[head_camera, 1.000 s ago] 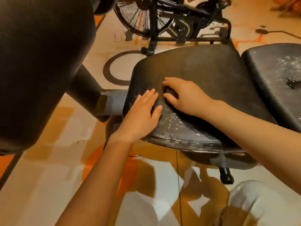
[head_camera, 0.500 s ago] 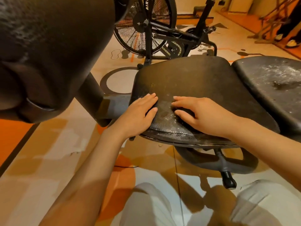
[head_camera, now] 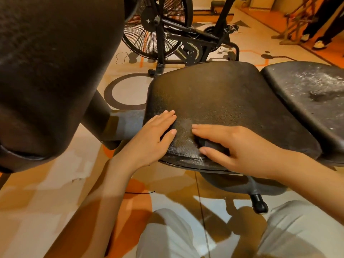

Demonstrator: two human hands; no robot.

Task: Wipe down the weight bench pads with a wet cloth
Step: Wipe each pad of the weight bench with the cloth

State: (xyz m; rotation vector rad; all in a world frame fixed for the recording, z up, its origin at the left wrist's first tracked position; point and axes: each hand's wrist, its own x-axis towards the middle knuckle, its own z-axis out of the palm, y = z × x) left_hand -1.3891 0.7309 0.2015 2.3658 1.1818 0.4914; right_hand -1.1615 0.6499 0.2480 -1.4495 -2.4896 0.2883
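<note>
Grainy, pebbled black vinyl on the seat pad, wet sheen at its near edge; far-right pad scuffed and flaking.

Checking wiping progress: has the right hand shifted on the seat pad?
Yes. The right hand moved toward the seat pad's near edge, away from its centre.

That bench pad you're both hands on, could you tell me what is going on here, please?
A person is wiping the seat pad of a weight bench. The right hand presses a dark cloth onto the pad's near edge, while the left hand rests flat beside it. The back pad to the right shows white residue.
</note>
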